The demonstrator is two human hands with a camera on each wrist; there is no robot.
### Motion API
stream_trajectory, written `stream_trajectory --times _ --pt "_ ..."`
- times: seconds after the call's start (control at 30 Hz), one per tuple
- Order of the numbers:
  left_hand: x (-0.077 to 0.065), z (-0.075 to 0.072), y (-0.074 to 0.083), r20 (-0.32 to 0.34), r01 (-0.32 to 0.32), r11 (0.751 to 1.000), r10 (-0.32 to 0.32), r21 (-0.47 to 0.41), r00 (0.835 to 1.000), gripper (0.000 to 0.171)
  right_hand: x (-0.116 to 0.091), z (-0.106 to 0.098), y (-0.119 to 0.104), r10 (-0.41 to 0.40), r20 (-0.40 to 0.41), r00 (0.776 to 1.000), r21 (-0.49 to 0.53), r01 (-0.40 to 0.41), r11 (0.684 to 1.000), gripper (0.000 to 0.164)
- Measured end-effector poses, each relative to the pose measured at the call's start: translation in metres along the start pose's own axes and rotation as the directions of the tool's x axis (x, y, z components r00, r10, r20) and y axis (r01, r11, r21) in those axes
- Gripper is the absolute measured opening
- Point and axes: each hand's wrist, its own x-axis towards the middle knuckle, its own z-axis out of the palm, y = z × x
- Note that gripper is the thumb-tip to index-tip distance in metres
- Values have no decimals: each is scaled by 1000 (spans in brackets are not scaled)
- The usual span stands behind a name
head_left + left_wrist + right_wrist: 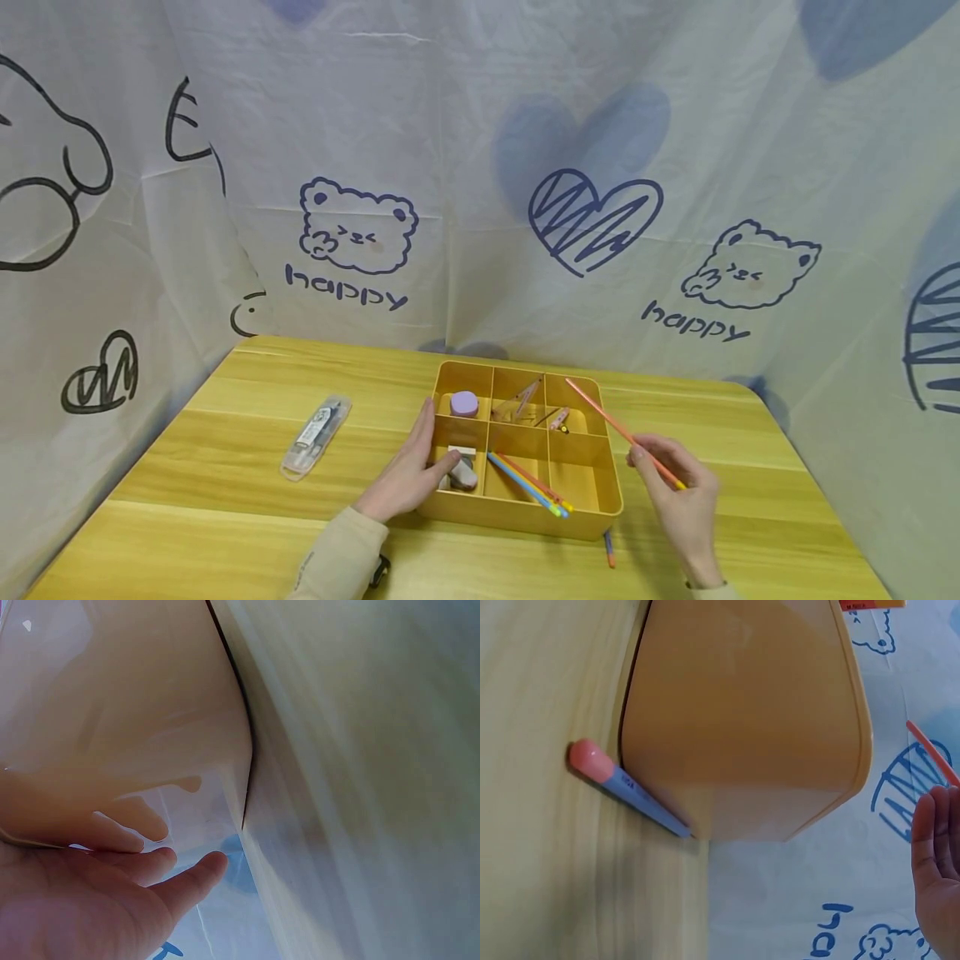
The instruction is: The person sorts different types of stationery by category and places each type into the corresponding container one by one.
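A yellow organizer box with several compartments stands on the table. At its left wall is my left hand, thumb over the rim and fingers along the outside; the left wrist view shows those fingers against the glossy wall. My right hand pinches an orange-red pencil with a yellow end, beyond the box's right side. In the right wrist view, its tip end shows above the hand. Blue and orange-red pencils lean out over the front rim from the front middle compartment.
A clear case lies left of the box. By the front right corner rests a blue stick with a pink-orange end. Compartments hold a purple item, a clear set square, small pink pieces and grey-white pieces.
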Motion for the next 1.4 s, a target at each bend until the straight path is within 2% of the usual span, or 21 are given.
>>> stream_trajectory --times 0.23,0.37,0.73,1.0,1.2,1.4 --pt "0 0 0 -1 1 1000 -1 3 1000 85 -2 7 -7 -86 99 991 -51 91 995 19" --pt "0 0 0 -4 -1 1000 1 4 1000 85 -2 11 -9 -161 143 977 -37 168 985 23" --pt "0 0 1 -4 2 1000 -2 6 1000 85 -2 19 -7 -293 205 934 -138 324 936 32" --pt "0 0 0 -1 4 1000 -4 7 1000 85 -3 24 -9 -321 288 902 -193 383 903 33" --pt "0 0 0 1 7 1000 -7 10 1000 86 -4 27 -9 -352 349 868 -205 438 876 33" --pt "0 0 0 1 9 1000 -9 2 1000 85 -8 29 -13 -320 395 861 -262 440 859 31"
